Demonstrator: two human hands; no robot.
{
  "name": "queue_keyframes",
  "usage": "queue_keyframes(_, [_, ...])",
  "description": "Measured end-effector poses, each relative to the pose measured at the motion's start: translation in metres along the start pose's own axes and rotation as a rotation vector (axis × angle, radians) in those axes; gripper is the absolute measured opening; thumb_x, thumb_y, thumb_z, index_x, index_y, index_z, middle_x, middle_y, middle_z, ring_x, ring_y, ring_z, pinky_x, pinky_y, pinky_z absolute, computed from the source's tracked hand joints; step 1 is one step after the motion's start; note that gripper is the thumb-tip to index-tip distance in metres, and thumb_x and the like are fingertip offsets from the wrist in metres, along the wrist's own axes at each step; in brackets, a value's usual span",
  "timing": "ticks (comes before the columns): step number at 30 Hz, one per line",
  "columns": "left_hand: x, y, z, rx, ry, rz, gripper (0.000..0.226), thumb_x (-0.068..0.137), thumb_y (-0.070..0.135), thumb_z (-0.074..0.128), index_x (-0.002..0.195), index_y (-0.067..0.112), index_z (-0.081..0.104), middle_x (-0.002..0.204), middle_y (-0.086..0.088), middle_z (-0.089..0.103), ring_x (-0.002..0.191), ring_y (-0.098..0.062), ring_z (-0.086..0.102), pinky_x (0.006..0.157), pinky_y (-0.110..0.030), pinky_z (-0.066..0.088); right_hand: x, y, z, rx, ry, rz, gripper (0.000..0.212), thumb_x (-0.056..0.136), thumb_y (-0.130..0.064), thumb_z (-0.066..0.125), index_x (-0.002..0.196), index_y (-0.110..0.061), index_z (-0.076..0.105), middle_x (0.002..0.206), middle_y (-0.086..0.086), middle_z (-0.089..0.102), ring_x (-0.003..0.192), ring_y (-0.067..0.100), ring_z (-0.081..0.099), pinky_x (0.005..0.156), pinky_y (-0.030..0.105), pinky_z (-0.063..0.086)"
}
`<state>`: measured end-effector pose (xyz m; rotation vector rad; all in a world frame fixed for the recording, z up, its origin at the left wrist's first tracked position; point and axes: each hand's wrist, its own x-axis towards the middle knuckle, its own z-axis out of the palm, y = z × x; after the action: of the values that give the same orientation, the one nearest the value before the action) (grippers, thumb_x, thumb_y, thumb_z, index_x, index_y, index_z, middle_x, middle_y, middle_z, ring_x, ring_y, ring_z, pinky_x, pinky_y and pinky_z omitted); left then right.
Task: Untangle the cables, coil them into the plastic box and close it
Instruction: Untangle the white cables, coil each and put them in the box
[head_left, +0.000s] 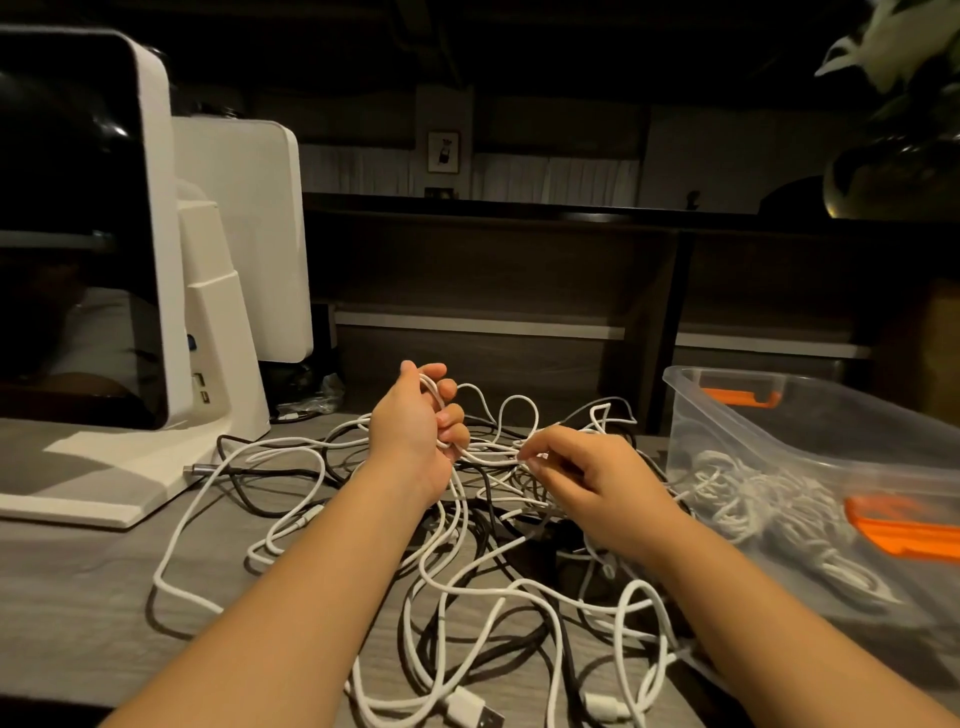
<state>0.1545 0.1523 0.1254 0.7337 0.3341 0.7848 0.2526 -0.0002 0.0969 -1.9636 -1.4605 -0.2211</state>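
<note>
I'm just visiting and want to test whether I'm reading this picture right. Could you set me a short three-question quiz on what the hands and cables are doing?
1. True or false: the plastic box already has some white cable in it.
2. Which of the hands has loops of white cable wound round its fingers: A) left hand, B) right hand, C) neither?
3. Fill in: the clips on the box are coloured ____.

Key:
1. True; a coiled white bundle shows through the clear wall.
2. A; the right hand only pinches a strand between its fingertips.
3. Orange.
</note>
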Motion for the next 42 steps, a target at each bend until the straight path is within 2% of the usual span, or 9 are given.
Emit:
queue_keyframes(6, [-0.001,-0.001,0.000,0.018,-0.009,-0.001,0.038,0.108,0.041,0.035,0.094,0.014,0.059,0.060,0.003,0.051,0.041,-0.004,0.031,0.037,-0.016,0.023,0.000,0.001,-0.003,0.059,-0.015,-0.023,0.008,0.096,-0.030,0.060,0.100,-0.031,0.066,0.071,-0.007,0.064,0.068,0.007,0.061,0.069,0.029,0.054])
queue_keyframes(13, [0.001,-0.003,-0.002,0.056,-0.027,0.008,0.039,0.108,0.041,0.034,0.095,0.014,0.059,0.061,0.003,0.051,0.042,-0.005,0.032,0.038,-0.017,0.024,0.001,0.001,-0.002,0.047,-0.028,-0.020,0.006,0.095,-0.029,0.061,0.097,-0.033,0.066,0.064,-0.011,0.059,0.062,0.005,0.057,0.067,0.032,0.055])
queue_keyframes(20, [0.002,-0.003,-0.001,0.056,0.018,0.036,0.031,0.108,0.038,0.035,0.101,0.018,0.059,0.066,0.002,0.051,0.042,-0.005,0.033,0.038,-0.016,0.025,0.002,-0.004,-0.004,0.004,-0.086,-0.028,0.005,0.095,-0.029,0.061,0.096,-0.031,0.066,0.079,-0.013,0.063,0.074,0.003,0.058,0.067,0.020,0.049])
queue_keyframes(23, [0.004,0.000,-0.002,-0.058,0.038,0.009,0.029,0.108,0.038,0.036,0.096,0.021,0.057,0.066,0.003,0.051,0.040,-0.005,0.031,0.036,-0.016,0.024,0.005,-0.008,-0.001,-0.046,-0.146,-0.028,0.013,0.096,-0.022,0.059,0.092,-0.034,0.063,0.086,-0.018,0.060,0.084,-0.001,0.056,0.076,0.017,0.046])
queue_keyframes(28, [0.005,0.003,-0.004,-0.115,0.022,-0.031,0.043,0.106,0.049,0.033,0.081,0.020,0.052,0.057,0.004,0.048,0.038,-0.006,0.026,0.033,-0.017,0.021,0.011,-0.015,0.006,-0.162,-0.248,-0.060,0.015,0.096,-0.017,0.056,0.101,-0.017,0.070,0.096,-0.007,0.065,0.090,0.008,0.057,0.083,0.027,0.048])
queue_keyframes(30, [0.005,0.003,-0.005,-0.104,-0.008,-0.044,0.040,0.106,0.042,0.033,0.079,0.018,0.051,0.058,0.003,0.046,0.038,-0.007,0.026,0.033,-0.017,0.019,0.010,-0.018,0.005,-0.192,-0.295,-0.078,0.017,0.095,-0.018,0.055,0.102,-0.018,0.070,0.097,-0.005,0.068,0.090,0.010,0.059,0.083,0.030,0.049])
queue_keyframes(34, [0.001,-0.002,-0.002,0.138,-0.010,0.065,0.018,0.099,0.019,0.037,0.090,0.017,0.052,0.063,0.001,0.046,0.040,-0.007,0.026,0.034,-0.019,0.022,0.007,-0.019,0.005,-0.172,-0.347,-0.121,0.015,0.091,-0.020,0.058,0.097,-0.027,0.070,0.091,-0.012,0.068,0.084,0.005,0.060,0.080,0.033,0.052])
queue_keyframes(39, [0.001,-0.010,-0.003,0.849,-0.142,0.403,0.025,0.103,0.017,0.031,0.094,0.019,0.055,0.075,-0.001,0.052,0.053,-0.009,0.036,0.048,-0.022,0.028,0.005,-0.022,0.006,-0.012,-0.309,-0.142,0.014,0.098,-0.026,0.057,0.103,-0.033,0.068,0.090,-0.014,0.069,0.083,0.002,0.062,0.077,0.027,0.053])
queue_keyframes(42, [-0.001,-0.015,-0.003,1.012,-0.293,0.326,0.027,0.104,0.025,0.033,0.095,0.021,0.058,0.074,0.003,0.055,0.061,-0.011,0.044,0.058,-0.028,0.035,0.004,-0.022,0.005,0.087,-0.182,-0.173,0.013,0.099,-0.026,0.056,0.097,-0.033,0.066,0.073,-0.019,0.061,0.069,0.006,0.057,0.062,0.023,0.044])
